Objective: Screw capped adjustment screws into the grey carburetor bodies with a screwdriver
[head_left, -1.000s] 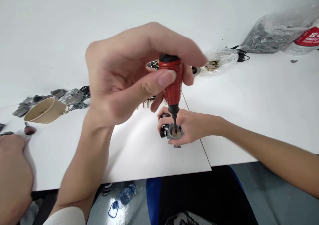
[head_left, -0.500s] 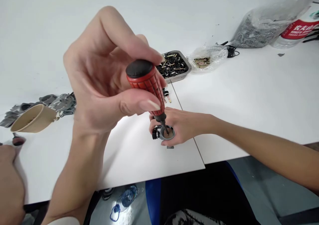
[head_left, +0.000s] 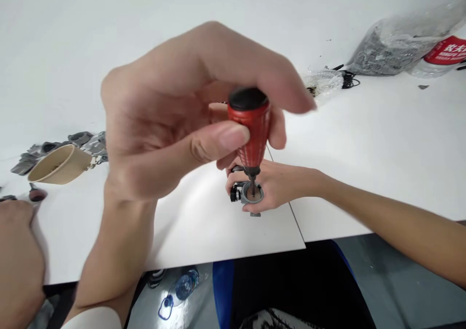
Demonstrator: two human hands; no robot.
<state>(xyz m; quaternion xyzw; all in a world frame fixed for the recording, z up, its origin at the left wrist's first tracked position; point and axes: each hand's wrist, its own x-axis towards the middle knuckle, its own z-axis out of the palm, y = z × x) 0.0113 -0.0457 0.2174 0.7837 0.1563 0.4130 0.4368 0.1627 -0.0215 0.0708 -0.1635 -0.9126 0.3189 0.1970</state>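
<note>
The left hand (head_left: 160, 120) pinched the red, tapered, black-capped screwdriver (head_left: 254, 132) near-upright, its tip inside the grey ring-shaped housing (head_left: 244, 194) below the fingers, while the nearer right hand (head_left: 278, 183) clasped that housing.

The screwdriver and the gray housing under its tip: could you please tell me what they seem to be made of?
Screwdriver: ridged, slightly shiny red handle, probably moulded plastic; matte black cap, perhaps plastic or rubber; dark, slim shaft, likely metal. Gray housing: dull surface suggests plastic, though cast metal is possible.
</note>
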